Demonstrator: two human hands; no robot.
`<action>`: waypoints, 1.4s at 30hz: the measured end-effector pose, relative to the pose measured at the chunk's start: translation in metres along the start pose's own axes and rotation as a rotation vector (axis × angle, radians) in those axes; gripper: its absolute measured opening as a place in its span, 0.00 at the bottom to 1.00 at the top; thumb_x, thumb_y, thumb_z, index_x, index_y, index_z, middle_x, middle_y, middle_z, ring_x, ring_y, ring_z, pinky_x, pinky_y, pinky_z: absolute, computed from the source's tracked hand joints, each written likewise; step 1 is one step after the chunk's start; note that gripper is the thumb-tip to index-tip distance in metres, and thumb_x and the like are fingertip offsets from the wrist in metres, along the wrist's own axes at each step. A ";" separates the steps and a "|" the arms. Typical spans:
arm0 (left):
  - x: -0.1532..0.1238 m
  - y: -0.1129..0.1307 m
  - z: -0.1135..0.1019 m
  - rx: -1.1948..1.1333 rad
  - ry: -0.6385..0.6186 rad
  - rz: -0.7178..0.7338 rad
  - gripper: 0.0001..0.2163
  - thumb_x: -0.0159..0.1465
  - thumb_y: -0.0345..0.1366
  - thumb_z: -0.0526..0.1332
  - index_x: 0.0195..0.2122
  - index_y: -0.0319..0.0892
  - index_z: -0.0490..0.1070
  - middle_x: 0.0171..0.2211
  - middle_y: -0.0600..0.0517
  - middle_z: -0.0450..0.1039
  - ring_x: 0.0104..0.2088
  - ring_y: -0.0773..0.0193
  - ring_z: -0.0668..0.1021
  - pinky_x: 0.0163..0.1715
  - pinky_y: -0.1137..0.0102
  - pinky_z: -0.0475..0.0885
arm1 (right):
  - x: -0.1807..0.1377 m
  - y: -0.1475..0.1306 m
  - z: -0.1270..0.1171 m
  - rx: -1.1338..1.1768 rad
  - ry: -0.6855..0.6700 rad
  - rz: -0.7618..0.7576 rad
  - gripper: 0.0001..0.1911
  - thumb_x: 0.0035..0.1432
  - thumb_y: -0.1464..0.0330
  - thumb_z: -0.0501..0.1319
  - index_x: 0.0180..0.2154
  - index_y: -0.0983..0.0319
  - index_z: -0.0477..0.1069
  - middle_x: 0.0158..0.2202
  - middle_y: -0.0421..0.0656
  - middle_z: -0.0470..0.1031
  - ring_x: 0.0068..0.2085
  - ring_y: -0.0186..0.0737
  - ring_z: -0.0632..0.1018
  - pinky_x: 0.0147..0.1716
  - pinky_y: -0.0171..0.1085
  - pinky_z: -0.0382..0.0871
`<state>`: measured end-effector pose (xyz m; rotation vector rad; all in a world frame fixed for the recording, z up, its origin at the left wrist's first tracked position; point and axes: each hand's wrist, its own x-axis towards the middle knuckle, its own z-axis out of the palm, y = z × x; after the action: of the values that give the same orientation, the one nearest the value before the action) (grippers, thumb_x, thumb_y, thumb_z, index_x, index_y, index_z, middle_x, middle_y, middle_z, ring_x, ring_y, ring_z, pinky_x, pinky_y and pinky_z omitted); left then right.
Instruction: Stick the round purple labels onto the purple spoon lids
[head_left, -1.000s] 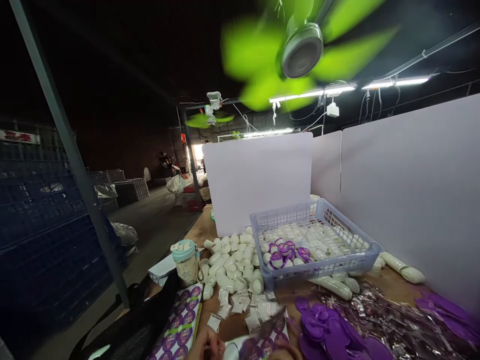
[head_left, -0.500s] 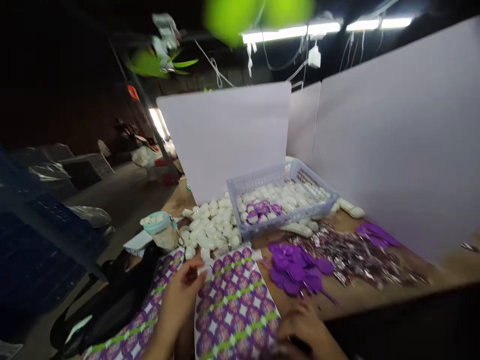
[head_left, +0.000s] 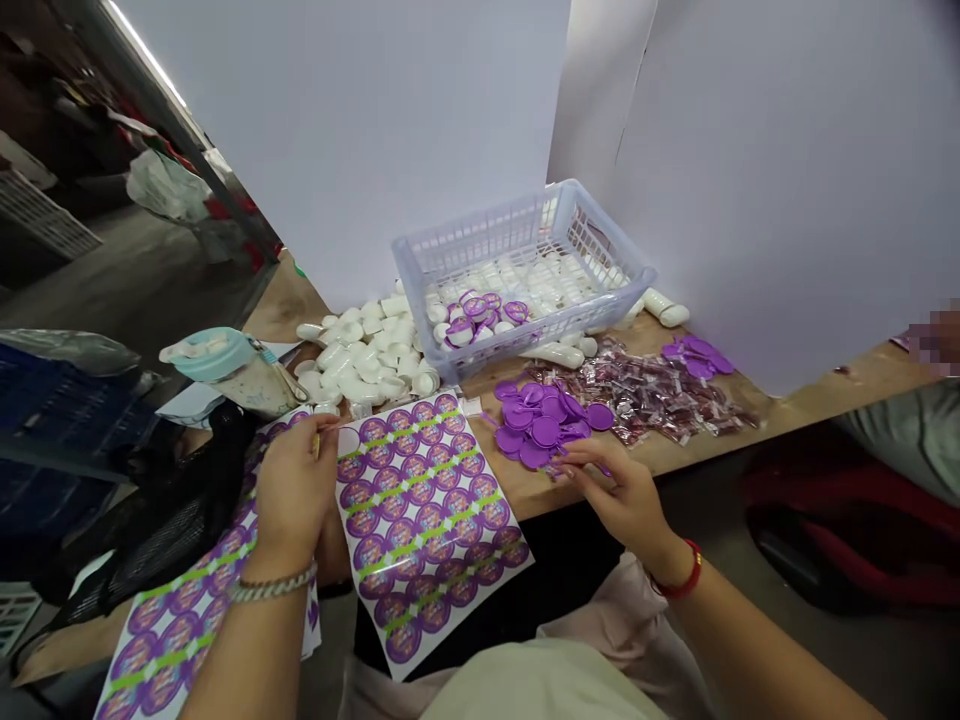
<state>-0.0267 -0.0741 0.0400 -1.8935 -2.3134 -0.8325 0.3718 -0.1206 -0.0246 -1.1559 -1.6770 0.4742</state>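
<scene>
White panels (head_left: 360,130) stand along the far side and the right of the wooden bench (head_left: 814,398). Toward the far side sits a pale blue basket (head_left: 551,322), holding purple-topped cups (head_left: 476,310) among white ones. A sheet of round purple stickers (head_left: 435,515) lies at the near edge, partly overhanging it; a second sticker sheet (head_left: 180,630) is farther left. Reddish wrapped packets (head_left: 652,395) spread at right, loose white cups (head_left: 367,350) heap left of the basket, and purple discs (head_left: 544,420) pile between packets and sheet. The left hand (head_left: 296,485) curls at the sheet's far left corner, the right hand (head_left: 619,500) reaches the discs' near edge; whether either grip holds anything I cannot tell.
</scene>
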 end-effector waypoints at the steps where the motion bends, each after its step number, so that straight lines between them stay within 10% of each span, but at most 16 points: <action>1: -0.002 0.007 0.004 0.034 0.054 0.061 0.17 0.71 0.42 0.58 0.53 0.40 0.78 0.57 0.37 0.77 0.60 0.39 0.76 0.63 0.46 0.67 | 0.002 0.002 0.000 -0.007 0.005 0.004 0.09 0.69 0.68 0.65 0.50 0.53 0.77 0.42 0.41 0.84 0.42 0.44 0.84 0.46 0.45 0.78; 4: -0.020 0.040 0.019 -0.034 0.107 0.180 0.18 0.71 0.42 0.61 0.56 0.37 0.75 0.60 0.33 0.72 0.65 0.37 0.70 0.67 0.43 0.62 | 0.011 0.006 0.003 -0.006 0.025 0.031 0.13 0.69 0.68 0.65 0.54 0.52 0.74 0.46 0.43 0.83 0.43 0.45 0.84 0.46 0.47 0.78; 12: -0.096 0.122 0.064 -0.483 -0.371 0.299 0.14 0.67 0.28 0.66 0.52 0.49 0.77 0.59 0.46 0.74 0.62 0.48 0.73 0.64 0.48 0.68 | 0.033 0.022 0.020 -0.426 -0.076 -0.162 0.37 0.63 0.64 0.69 0.69 0.55 0.58 0.66 0.59 0.66 0.65 0.67 0.71 0.58 0.68 0.69; 19: -0.101 0.123 0.059 -0.736 -0.403 0.069 0.16 0.65 0.33 0.69 0.54 0.51 0.78 0.57 0.47 0.77 0.60 0.48 0.75 0.65 0.49 0.67 | 0.036 0.013 0.032 -0.199 0.029 -0.127 0.43 0.64 0.66 0.70 0.73 0.48 0.51 0.65 0.54 0.64 0.46 0.50 0.82 0.53 0.60 0.77; 29: -0.091 0.141 0.089 -1.503 -0.606 -0.556 0.22 0.60 0.43 0.75 0.54 0.45 0.77 0.48 0.47 0.81 0.52 0.56 0.81 0.61 0.59 0.71 | 0.036 -0.005 0.065 -0.083 0.036 -0.163 0.38 0.67 0.73 0.65 0.71 0.44 0.56 0.61 0.50 0.66 0.55 0.52 0.80 0.55 0.60 0.79; 42: -0.079 0.140 0.095 -1.177 -0.529 -0.329 0.13 0.62 0.34 0.70 0.49 0.43 0.83 0.52 0.43 0.79 0.56 0.50 0.77 0.64 0.52 0.68 | 0.031 -0.007 0.080 0.309 0.183 0.150 0.41 0.61 0.68 0.70 0.69 0.44 0.54 0.62 0.48 0.65 0.48 0.41 0.82 0.42 0.41 0.87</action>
<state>0.1501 -0.0898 -0.0168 -2.2565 -2.7413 -2.4021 0.2969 -0.0808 -0.0374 -1.0646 -1.3128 0.6757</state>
